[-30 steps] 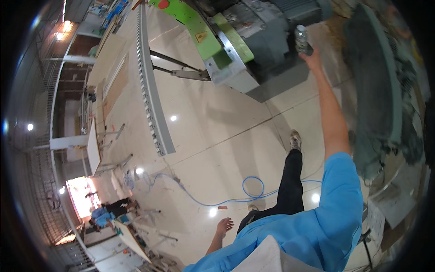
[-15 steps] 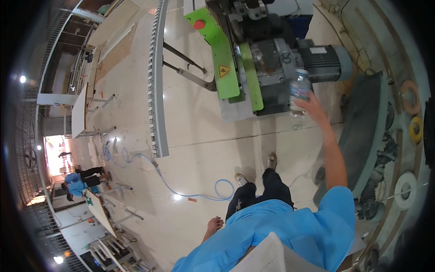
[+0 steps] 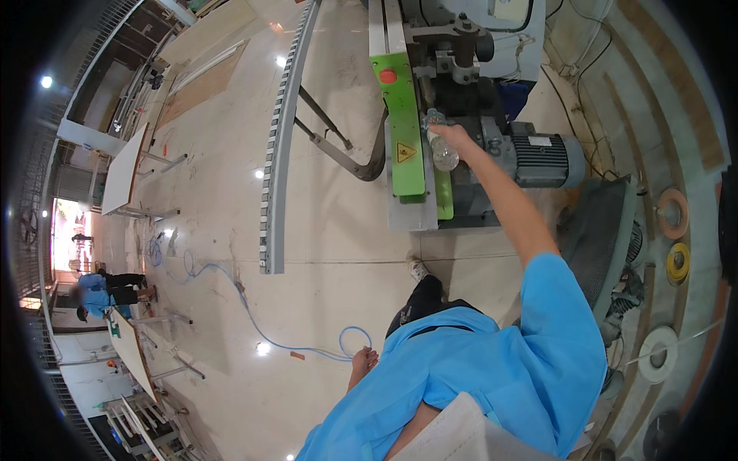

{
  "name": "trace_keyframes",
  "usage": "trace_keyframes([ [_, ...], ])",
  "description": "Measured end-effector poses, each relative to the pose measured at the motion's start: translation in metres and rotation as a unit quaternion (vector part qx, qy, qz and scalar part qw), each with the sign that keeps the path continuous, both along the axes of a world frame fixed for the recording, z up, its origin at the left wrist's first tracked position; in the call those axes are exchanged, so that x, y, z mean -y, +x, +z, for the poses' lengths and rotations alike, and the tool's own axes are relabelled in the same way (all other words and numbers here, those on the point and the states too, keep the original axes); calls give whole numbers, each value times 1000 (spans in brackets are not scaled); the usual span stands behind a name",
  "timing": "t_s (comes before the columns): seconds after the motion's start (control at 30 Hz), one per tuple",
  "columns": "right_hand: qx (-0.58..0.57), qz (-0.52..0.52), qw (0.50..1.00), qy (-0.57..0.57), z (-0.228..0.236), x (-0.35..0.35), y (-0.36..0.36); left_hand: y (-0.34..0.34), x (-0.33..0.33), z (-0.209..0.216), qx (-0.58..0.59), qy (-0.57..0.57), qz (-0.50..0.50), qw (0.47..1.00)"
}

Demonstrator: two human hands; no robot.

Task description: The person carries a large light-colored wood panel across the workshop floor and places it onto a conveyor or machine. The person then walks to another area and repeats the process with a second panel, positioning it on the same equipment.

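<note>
- Bottle (image 3: pixel 444 155), clear, was held over the machine (image 3: pixel 473 198), just beside its green panel (image 3: pixel 407 173); whether the machine was touched by it could not be made out.
- The bottle was gripped around its side by the right hand (image 3: pixel 453 137).
- The left hand (image 3: pixel 366 360) was held low at the person's left side and seemed half curled; nothing was clearly seen in it, and how far it was closed could not be told.
- The bottle could be dropped among the machine parts if the grip were loosened, since it was held by one hand alone.
- If the cap were loose, the motor (image 3: pixel 542 161) nearby could be wetted by a tilt; the cap and the contents could not be judged.
- The red button (image 3: pixel 388 76), higher on the panel, could be knocked if the bottle were swung that way.
- The foot (image 3: pixel 417 269) could be caught by the blue hose (image 3: pixel 307 352), spread in loops on the floor (image 3: pixel 330 288), if a step were taken leftward.
</note>
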State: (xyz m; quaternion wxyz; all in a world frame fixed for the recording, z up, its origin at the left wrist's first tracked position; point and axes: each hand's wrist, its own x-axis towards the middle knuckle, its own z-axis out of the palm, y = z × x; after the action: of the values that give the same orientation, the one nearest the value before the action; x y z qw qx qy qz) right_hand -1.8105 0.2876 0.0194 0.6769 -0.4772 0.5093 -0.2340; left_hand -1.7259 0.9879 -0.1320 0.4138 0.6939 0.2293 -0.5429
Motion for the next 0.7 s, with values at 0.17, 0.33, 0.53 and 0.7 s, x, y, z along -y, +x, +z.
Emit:
trace_keyframes([
  [0.17,29,18,998,47,7,5,-3,22,26,-29,-21,17,20,999],
  [0.33,4,30,998,58,17,9,-4,56,81,-19,4,-94,22,995],
  [0.53,75,38,989,125,14,18,-3,31,131,14,91,-89,73,989],
  [0.7,122,32,977,174,4,26,-4,-55,145,15,70,-33,133,988],
])
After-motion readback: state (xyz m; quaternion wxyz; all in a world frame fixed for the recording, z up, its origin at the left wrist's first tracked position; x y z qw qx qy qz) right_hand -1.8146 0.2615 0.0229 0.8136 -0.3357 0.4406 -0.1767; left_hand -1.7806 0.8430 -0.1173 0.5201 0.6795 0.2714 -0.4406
